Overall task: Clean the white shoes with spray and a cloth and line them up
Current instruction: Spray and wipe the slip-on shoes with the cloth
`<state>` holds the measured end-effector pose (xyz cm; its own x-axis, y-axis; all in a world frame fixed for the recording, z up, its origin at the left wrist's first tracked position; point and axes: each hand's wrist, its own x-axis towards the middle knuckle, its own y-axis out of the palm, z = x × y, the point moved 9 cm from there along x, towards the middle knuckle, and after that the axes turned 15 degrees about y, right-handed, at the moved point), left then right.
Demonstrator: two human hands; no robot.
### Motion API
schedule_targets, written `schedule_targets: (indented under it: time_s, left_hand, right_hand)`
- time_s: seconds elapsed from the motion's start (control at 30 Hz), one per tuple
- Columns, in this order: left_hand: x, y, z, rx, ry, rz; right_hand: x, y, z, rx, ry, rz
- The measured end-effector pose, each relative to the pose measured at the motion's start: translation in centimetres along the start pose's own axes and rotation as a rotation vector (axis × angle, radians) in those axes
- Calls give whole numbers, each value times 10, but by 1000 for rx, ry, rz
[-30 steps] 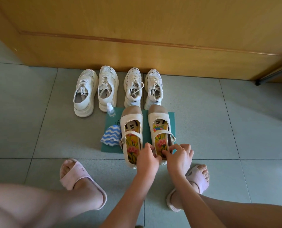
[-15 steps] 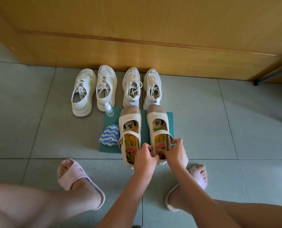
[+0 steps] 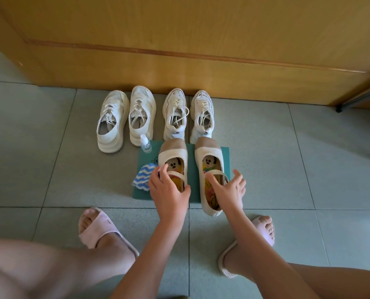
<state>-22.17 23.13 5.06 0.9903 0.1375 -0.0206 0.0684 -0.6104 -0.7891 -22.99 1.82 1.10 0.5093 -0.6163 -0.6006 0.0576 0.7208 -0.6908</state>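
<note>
Two cream strap shoes stand side by side on a green mat [image 3: 225, 155], toes toward the door. My left hand [image 3: 169, 190] grips the left strap shoe [image 3: 173, 152] across its middle, fingers on its left edge and thumb on its right edge. My right hand [image 3: 229, 187] hovers over the right strap shoe [image 3: 208, 152] with fingers spread, thumb above the insole. Behind the mat, two pairs of white sneakers line up: the left pair [image 3: 125, 119] and the right pair [image 3: 189, 114]. A small clear spray bottle [image 3: 145, 144] stands at the mat's far-left corner. A blue-and-white striped cloth [image 3: 144, 176] lies beside the left strap shoe.
A wooden door [image 3: 179, 39] runs behind the sneakers. My feet in pink slippers rest on the grey floor tiles, the left foot [image 3: 100, 228] and the right foot [image 3: 262, 230]. A dark metal bar [image 3: 360, 100] shows at the far right.
Both hands were together at the right strap shoe's strap. My left hand has moved left onto the left strap shoe, and my right hand has spread its fingers over the right one.
</note>
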Motion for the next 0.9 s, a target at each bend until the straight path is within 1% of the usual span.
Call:
schedule_targets:
  time_s: [0.1, 0.23, 0.37, 0.53, 0.67, 0.77, 0.9]
  left_hand:
    - [0, 21, 14, -7, -80, 155]
    - [9, 34, 21, 74, -135, 210]
    - [21, 39, 23, 161, -209, 204]
    - [26, 43, 26, 195, -292, 147]
    - [25, 44, 28, 233, -297, 126]
    - [25, 41, 30, 211, -269, 94]
    - [22, 44, 24, 153, -223, 106]
  right_hand:
    - [-2, 15, 16, -173, -55, 21]
    - [4, 25, 25, -301, -27, 33]
    - [7, 24, 29, -351, -19, -6]
    - [11, 25, 29, -338, 19, -37]
    - [10, 23, 29, -335, 8, -53]
    - [11, 21, 28, -306, -1, -47]
    - [12, 17, 25, -229, 5, -31]
